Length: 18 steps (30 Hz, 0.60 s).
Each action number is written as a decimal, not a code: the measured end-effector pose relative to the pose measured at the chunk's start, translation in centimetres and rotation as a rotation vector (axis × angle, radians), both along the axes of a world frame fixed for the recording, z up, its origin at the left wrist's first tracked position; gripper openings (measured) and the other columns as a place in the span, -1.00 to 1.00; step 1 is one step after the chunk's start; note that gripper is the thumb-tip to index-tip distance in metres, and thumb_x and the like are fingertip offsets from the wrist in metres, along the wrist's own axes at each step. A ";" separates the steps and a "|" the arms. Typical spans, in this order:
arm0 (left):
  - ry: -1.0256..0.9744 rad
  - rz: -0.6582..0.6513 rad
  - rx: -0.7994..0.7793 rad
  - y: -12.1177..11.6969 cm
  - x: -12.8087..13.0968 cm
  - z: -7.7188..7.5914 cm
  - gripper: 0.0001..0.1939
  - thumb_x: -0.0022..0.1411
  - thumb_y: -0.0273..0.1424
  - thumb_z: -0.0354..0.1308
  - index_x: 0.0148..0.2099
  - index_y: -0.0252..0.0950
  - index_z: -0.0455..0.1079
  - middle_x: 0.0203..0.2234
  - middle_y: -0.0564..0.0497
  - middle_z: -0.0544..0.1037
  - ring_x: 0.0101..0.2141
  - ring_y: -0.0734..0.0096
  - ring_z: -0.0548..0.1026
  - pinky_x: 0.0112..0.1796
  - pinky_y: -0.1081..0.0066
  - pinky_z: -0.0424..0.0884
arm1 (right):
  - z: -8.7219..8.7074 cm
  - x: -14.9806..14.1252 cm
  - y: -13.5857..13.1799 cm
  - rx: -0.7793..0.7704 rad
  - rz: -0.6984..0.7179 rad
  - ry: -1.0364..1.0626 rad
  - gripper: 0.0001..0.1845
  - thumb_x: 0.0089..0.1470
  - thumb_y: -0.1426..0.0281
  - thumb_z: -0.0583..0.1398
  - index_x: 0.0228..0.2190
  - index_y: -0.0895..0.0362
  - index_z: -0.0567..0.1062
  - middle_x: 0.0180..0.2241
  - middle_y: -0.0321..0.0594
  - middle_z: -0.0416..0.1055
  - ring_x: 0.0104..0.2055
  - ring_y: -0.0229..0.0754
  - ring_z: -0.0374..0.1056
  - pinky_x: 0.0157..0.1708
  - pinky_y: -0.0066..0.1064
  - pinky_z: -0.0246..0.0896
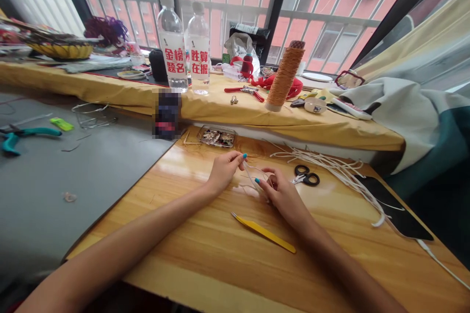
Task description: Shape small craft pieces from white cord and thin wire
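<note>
Over the middle of the wooden table, my left hand (226, 170) pinches white cord (250, 172) between thumb and fingertips. The cord runs down to the right, to my right hand (279, 190), whose thumb and fingers are closed on it too. A loop of the cord stands out between the two hands. Just past my right hand lie black-handled scissors (307, 176), their blades partly hidden by it. Yellow tweezers (263, 233) rest on the table nearer to me, below both hands.
A bundle of white cords (326, 164) lies at right, partly across a black phone (394, 208) with a cable. Behind my hands is a clear box of small beads (217, 137). Two bottles (172, 49) and an orange thread spool (285, 76) stand on the ledge. Teal pliers (22, 136) lie far left.
</note>
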State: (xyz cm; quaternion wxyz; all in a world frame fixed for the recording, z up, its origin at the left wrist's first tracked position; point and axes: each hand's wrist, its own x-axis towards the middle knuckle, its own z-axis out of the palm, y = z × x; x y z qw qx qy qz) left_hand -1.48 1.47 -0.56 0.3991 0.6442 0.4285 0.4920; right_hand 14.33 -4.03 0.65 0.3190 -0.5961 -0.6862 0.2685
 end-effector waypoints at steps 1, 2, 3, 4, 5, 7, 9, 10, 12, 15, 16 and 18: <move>0.023 -0.013 0.023 -0.2 0.0 0.1 -0.70 0.11 -0.21 -0.05 -0.42 -0.33 0.37 -0.66 0.10 0.37 -0.63 0.59 0.22 -0.55 0.57 0.12 | 0.0 0.1 0.0 0.049 -0.019 -0.074 -0.70 0.00 0.27 0.04 -0.20 0.12 0.25 -0.62 -0.38 0.20 -0.59 -0.28 0.16 -0.55 -0.47 0.01; 0.045 -0.027 0.050 -0.4 0.1 0.2 -0.70 0.12 -0.23 -0.05 -0.43 -0.33 0.37 -0.65 0.10 0.38 -0.61 0.58 0.25 -0.52 0.57 0.14 | -0.1 0.2 -0.1 0.097 -0.020 -0.139 -0.74 0.01 0.29 0.03 -0.23 0.11 0.28 -0.58 -0.34 0.25 -0.55 -0.26 0.18 -0.52 -0.45 0.02; 0.068 -0.043 0.079 -0.5 0.1 0.2 -0.71 0.12 -0.24 -0.05 -0.44 -0.33 0.36 -0.65 0.10 0.39 -0.58 0.57 0.28 -0.49 0.57 0.16 | 0.0 0.3 -0.1 0.143 -0.003 -0.197 -0.79 0.02 0.30 0.02 -0.29 0.10 0.33 -0.54 -0.30 0.29 -0.51 -0.24 0.20 -0.48 -0.44 0.02; 0.088 -0.060 0.105 -0.6 0.2 0.3 -0.72 0.13 -0.26 -0.05 -0.45 -0.32 0.36 -0.64 0.09 0.40 -0.56 0.56 0.30 -0.46 0.57 0.17 | 0.0 0.3 -0.1 0.185 0.020 -0.240 -0.82 0.03 0.31 0.01 -0.37 0.09 0.36 -0.50 -0.26 0.31 -0.47 -0.22 0.21 -0.46 -0.43 0.01; 0.106 -0.075 0.126 -0.7 0.2 0.3 -0.73 0.13 -0.28 -0.06 -0.47 -0.32 0.35 -0.64 0.09 0.40 -0.54 0.55 0.32 -0.44 0.57 0.18 | 0.1 0.4 -0.1 0.219 0.040 -0.261 -0.81 0.03 0.32 0.00 -0.45 0.09 0.39 -0.47 -0.23 0.32 -0.45 -0.21 0.22 -0.44 -0.43 0.01; 0.129 -0.078 0.144 -0.8 0.3 0.4 -0.73 0.13 -0.30 -0.06 -0.48 -0.32 0.35 -0.63 0.08 0.41 -0.52 0.53 0.34 -0.42 0.56 0.19 | 0.5 0.4 -0.1 0.239 0.064 -0.227 -0.77 0.02 0.33 0.02 -0.54 0.10 0.40 -0.48 -0.22 0.31 -0.44 -0.21 0.21 -0.42 -0.42 0.00; 0.140 -0.050 0.141 -0.9 0.3 0.5 -0.74 0.13 -0.32 -0.06 -0.48 -0.32 0.35 -0.62 0.08 0.42 -0.53 0.52 0.34 -0.44 0.56 0.19 | 1.2 0.3 -0.3 0.156 0.072 -0.102 -0.77 -0.02 0.32 0.05 -0.59 0.12 0.40 -0.56 -0.24 0.29 -0.49 -0.23 0.18 -0.47 -0.44 -0.02; 0.142 -0.034 0.137 -0.9 0.3 0.6 -0.75 0.13 -0.32 -0.05 -0.48 -0.32 0.35 -0.62 0.08 0.42 -0.53 0.52 0.33 -0.45 0.55 0.19 | 1.5 0.1 -0.4 0.078 0.082 -0.022 -0.76 -0.04 0.30 0.06 -0.61 0.12 0.41 -0.61 -0.27 0.27 -0.53 -0.25 0.16 -0.52 -0.45 -0.03; 0.139 -0.005 0.124 -0.8 0.2 0.6 -0.77 0.12 -0.35 -0.04 -0.48 -0.32 0.35 -0.62 0.08 0.42 -0.55 0.53 0.32 -0.47 0.55 0.18 | 2.0 -0.2 -0.6 -0.128 0.116 0.117 -0.73 -0.08 0.25 0.08 -0.63 0.14 0.41 -0.70 -0.33 0.19 -0.63 -0.31 0.08 -0.62 -0.48 -0.10; 0.099 0.050 0.068 -0.5 -0.1 0.5 -0.77 0.12 -0.35 -0.05 -0.46 -0.32 0.36 -0.62 0.07 0.42 -0.56 0.53 0.31 -0.47 0.55 0.18 | 2.0 -0.9 -0.9 -0.341 0.132 0.171 -0.73 -0.12 0.25 0.09 -0.65 0.16 0.41 -0.75 -0.39 0.14 -0.70 -0.38 -0.02 -0.69 -0.51 -0.17; 0.079 0.054 0.046 -0.4 -0.2 0.4 -0.77 0.12 -0.34 -0.05 -0.45 -0.32 0.36 -0.62 0.07 0.41 -0.56 0.53 0.30 -0.47 0.54 0.18 | 1.8 -1.0 -1.0 -0.360 0.124 0.154 -0.75 -0.12 0.28 0.09 -0.66 0.16 0.40 -0.75 -0.39 0.16 -0.71 -0.38 -0.01 -0.69 -0.51 -0.17; 0.049 0.023 0.018 0.0 -0.3 0.2 -0.75 0.12 -0.31 -0.06 -0.43 -0.33 0.36 -0.63 0.08 0.40 -0.55 0.52 0.30 -0.46 0.54 0.18 | 1.4 -1.2 -1.1 -0.325 0.098 0.107 -0.78 -0.12 0.33 0.08 -0.69 0.16 0.37 -0.73 -0.37 0.20 -0.69 -0.37 0.05 -0.67 -0.51 -0.12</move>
